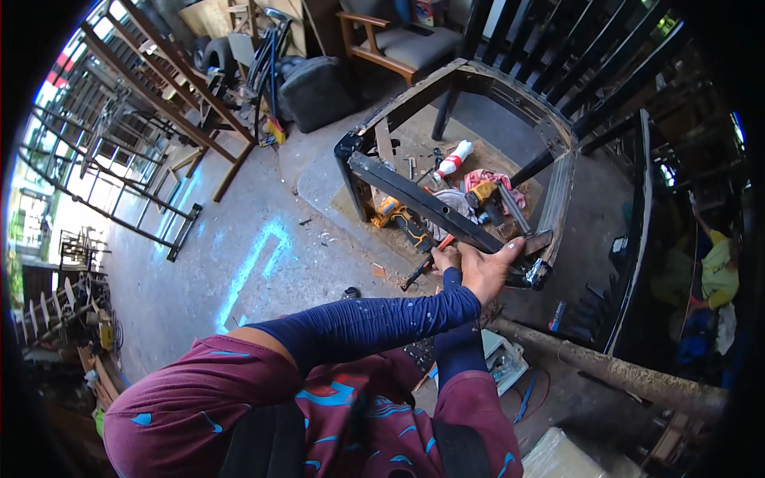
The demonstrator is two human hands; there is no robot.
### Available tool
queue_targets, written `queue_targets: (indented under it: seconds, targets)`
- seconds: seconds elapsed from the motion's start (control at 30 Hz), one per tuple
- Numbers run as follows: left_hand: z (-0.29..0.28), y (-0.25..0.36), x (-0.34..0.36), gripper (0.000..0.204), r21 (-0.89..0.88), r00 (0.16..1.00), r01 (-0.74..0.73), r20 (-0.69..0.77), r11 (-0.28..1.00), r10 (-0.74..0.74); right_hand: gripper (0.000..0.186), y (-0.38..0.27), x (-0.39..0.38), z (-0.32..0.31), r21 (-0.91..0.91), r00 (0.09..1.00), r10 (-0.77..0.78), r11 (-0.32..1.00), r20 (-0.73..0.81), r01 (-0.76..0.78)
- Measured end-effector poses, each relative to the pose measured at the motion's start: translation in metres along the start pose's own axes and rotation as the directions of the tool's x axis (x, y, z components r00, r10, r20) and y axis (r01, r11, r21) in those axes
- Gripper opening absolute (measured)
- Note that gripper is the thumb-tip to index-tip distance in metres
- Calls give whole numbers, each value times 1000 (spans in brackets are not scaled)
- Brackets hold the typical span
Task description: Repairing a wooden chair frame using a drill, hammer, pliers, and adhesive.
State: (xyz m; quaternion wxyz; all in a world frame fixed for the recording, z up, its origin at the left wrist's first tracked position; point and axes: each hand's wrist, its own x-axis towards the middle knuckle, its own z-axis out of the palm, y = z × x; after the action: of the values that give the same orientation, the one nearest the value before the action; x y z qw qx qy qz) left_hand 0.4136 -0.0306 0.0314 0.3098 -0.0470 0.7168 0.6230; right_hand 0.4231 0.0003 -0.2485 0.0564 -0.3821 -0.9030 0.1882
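Observation:
A dark wooden chair frame [555, 211] without a seat panel stands in front of me, with a dark rail [422, 203] crossing its near side. My left hand [486, 275] is closed around the near right end of this rail, beside the corner, thumb stretched along the top. My left forearm crosses over my right one. Close beside it, my right hand [446, 260] is closed on a tool with an orange-red part and a dark bar [414, 276]; its exact kind is hard to make out. Most of the right fingers are hidden.
Inside the frame, a yellow-black cordless drill [390, 213], a white-red bottle [455, 158], another yellow power tool [482, 192] and rags lie on the floor. A cushioned armchair [406, 48] and a dark padded seat [317, 92] stand behind. A wooden pole [613, 368] lies at right.

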Motion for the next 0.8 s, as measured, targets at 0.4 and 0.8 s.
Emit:
queue_targets:
  seconds: [0.4,0.8]
  targets:
    - [18,-31,16,40,-499,974,-73,152,864,170,25,21,-5,4,116,997,-16,993,-75,25]
    - [25,-37,24,57,-503,982,74,186,861,24,16,74,-132,-189,553,907,-361,811,217,190]
